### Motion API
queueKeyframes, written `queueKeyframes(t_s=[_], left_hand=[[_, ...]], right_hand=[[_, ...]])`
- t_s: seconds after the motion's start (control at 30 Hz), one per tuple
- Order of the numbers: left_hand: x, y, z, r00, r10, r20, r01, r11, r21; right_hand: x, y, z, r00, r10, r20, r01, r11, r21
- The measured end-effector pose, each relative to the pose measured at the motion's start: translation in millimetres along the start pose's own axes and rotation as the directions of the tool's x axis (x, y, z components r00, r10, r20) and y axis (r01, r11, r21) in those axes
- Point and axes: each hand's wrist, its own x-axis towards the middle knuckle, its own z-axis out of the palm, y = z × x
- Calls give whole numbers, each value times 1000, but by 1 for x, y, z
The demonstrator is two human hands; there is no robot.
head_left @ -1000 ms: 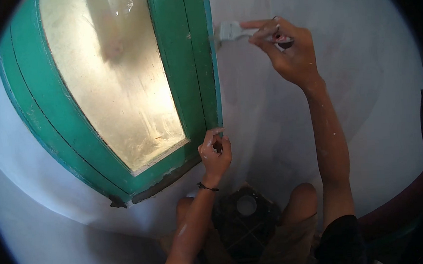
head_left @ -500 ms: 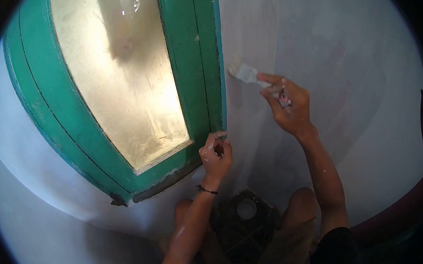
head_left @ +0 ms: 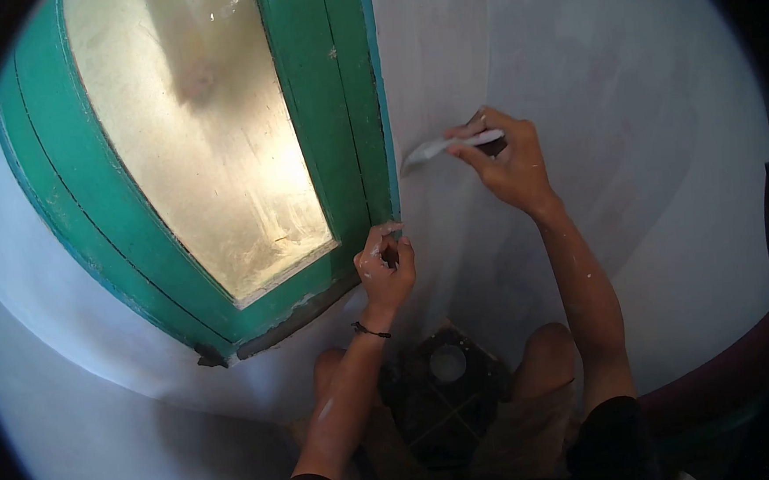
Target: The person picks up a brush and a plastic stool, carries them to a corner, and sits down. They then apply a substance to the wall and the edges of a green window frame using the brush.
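Note:
My right hand [head_left: 510,157] grips a paintbrush [head_left: 432,149] by its white handle, slanting down to the left. Its bristle tip is on or very close to the pale wall, just right of the blue edge strip [head_left: 385,108] along the green window frame [head_left: 310,95]. Paint-spotted, my left hand [head_left: 384,265] is closed with curled fingers at the lower right corner of that frame. Thumb and fingertips come together against the edge there; whether something small is between them I cannot make out.
The frame surrounds a pale, reflective pane [head_left: 211,136]. Below my hands, between my knees, sits a round container with whitish contents [head_left: 448,363] on a dark surface. The grey-white wall [head_left: 610,182] spreads to the right. A dark red shape [head_left: 718,360] shows at lower right.
My right hand has turned the paintbrush, and its bristles have moved down along the frame's edge. My left hand stays at the corner. The view has shifted slightly to the right.

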Motion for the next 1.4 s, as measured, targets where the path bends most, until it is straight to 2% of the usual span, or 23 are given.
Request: queueKeyframes(t_s=[0.1, 0.17, 0.27, 0.37, 0.43, 0.5, 0.57, 0.67, 0.77, 0.87, 0.97, 1.07, 1.2, 1.3, 1.4], left_hand=[[1, 0, -1, 1000, 16, -9, -16, 1000, 11], [3, 2, -3, 1000, 16, -8, -16, 1000, 19], [2, 3, -4, 1000, -8, 6, 8, 1000, 15], [2, 1, -2, 1000, -13, 13, 13, 1000, 7], [0, 0, -3, 1000, -9, 17, 8, 1000, 28], [0, 2, -4, 1000, -3, 19, 2, 998, 55], [1, 4, -7, 999, 24, 31, -26, 997, 77], [2, 2, -7, 999, 21, 38, -23, 997, 70], [-1, 0, -12, 999, 5, 53, -9, 997, 80], [0, -2, -11, 998, -12, 64, 7, 997, 79], [0, -1, -10, 997, -6, 72, -1, 995, 99], [0, -1, -7, 998, -3, 58, -2, 996, 86], [-1, -5, -5, 999, 20, 37, -24, 994, 102], [-2, -3, -1, 1000, -24, 1, 24, 999, 43], [-3, -1, 1, 1000, -20, -17, 21, 998, 60]], right_hand=[[6, -5, 3, 978, -57, -199, 77, 993, 93], [3, -4, 9, 919, -122, -375, 177, 978, 115], [-2, 6, 21, 813, -183, -553, 319, 934, 159], [-20, 27, 36, 803, -347, -485, 366, 929, -59], [-37, 36, 46, 797, -481, -366, 459, 875, -152], [-54, 41, 54, 801, -533, -273, 497, 846, -194], [-75, 46, 59, 831, -512, -217, 476, 857, -197], [-112, 55, 66, 899, -386, -209, 364, 921, -137], [-138, 53, 58, 955, -280, -101, 272, 958, -85], [-152, 43, 43, 999, -26, 34, 27, 999, -26], [-149, 44, 39, 998, -45, 47, 47, 998, -38], [-140, 46, 42, 995, -96, -19, 95, 994, -57], [-116, 48, 53, 951, -193, -241, 190, 981, -39], [-103, 46, 67, 893, -225, -389, 240, 971, -12], [-92, 48, 75, 811, -267, -521, 312, 950, -2]])
